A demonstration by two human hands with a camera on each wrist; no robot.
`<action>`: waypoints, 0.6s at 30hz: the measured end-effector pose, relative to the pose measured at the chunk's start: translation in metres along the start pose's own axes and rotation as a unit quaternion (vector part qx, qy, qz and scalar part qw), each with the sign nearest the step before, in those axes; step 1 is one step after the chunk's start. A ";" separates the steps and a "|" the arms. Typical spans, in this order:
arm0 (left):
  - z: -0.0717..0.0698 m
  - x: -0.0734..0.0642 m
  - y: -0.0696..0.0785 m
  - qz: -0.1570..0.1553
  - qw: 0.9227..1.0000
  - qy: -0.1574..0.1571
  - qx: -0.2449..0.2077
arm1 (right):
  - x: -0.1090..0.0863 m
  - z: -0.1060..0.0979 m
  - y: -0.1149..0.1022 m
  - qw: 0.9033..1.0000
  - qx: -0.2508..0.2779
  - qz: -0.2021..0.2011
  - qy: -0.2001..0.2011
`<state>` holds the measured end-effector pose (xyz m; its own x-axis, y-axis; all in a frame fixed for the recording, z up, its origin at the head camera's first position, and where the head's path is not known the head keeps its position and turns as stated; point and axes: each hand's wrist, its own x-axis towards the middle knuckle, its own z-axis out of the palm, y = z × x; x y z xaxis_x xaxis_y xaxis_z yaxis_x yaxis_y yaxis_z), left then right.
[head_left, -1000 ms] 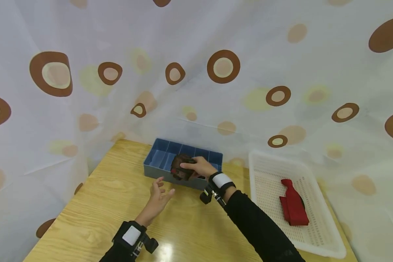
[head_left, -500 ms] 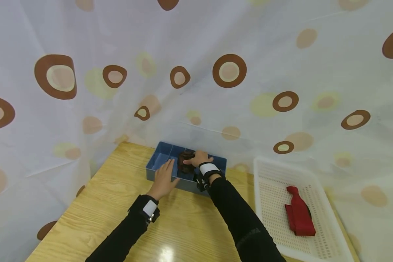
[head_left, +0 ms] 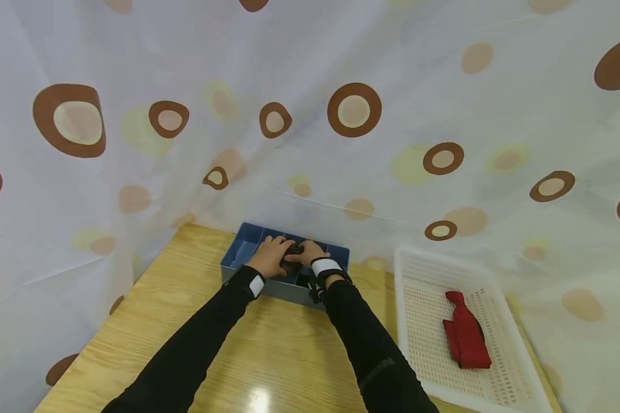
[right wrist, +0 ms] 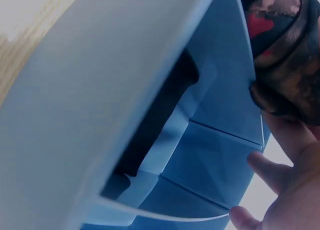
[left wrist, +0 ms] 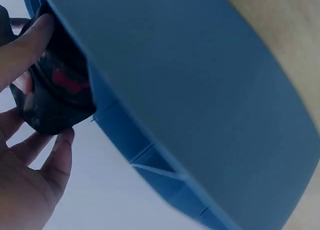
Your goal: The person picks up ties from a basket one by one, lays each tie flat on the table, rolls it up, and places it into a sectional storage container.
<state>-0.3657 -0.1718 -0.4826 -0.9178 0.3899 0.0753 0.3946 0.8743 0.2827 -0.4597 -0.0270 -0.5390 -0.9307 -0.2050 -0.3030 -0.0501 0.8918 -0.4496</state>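
A dark rolled bundle of camouflage fabric with red patches point(right wrist: 287, 55) sits between my two hands at the divided blue box point(head_left: 284, 291). In the left wrist view the bundle point(left wrist: 55, 95) is partly down inside the rim. My left hand point(head_left: 270, 257) grips it from the left, with thumb and fingertips against the fabric. From the right, my right hand point(head_left: 311, 252) holds it too; several of its fingers spread over the box's far edge in the right wrist view. Lower in a compartment beside it lies a black object point(right wrist: 160, 115), its kind unclear.
A white perforated basket point(head_left: 400, 304) stands to the right, with a folded red necktie point(head_left: 467, 335) in it. The wooden table point(head_left: 268, 355) stretches in front of the box. A spotted curtain point(head_left: 310, 160) hangs right behind.
My right hand has lowered the bundle into the box. My left hand has moved up and right from over the table, and now grips the bundle as well.
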 end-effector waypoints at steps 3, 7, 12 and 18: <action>0.002 0.006 -0.001 0.011 0.998 -0.003 0.059 | 0.046 0.027 0.029 0.999 -0.003 -0.030 0.011; 0.009 0.012 -0.003 0.024 0.993 0.012 0.118 | 0.077 0.047 0.049 0.998 -0.005 -0.054 0.031; 0.012 0.014 0.001 0.009 0.992 0.043 0.122 | 0.085 0.058 0.049 0.994 -0.065 -0.052 0.076; 0.012 0.015 0.009 -0.019 0.994 0.028 0.107 | 0.132 0.094 0.061 0.991 -0.034 -0.048 0.121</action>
<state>-0.3756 -0.1550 -0.4904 -0.9311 0.3433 0.1231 0.3539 0.9321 0.0768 -0.5515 -0.0372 -0.6857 -0.9796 -0.1948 -0.0486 -0.1587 0.8994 -0.4072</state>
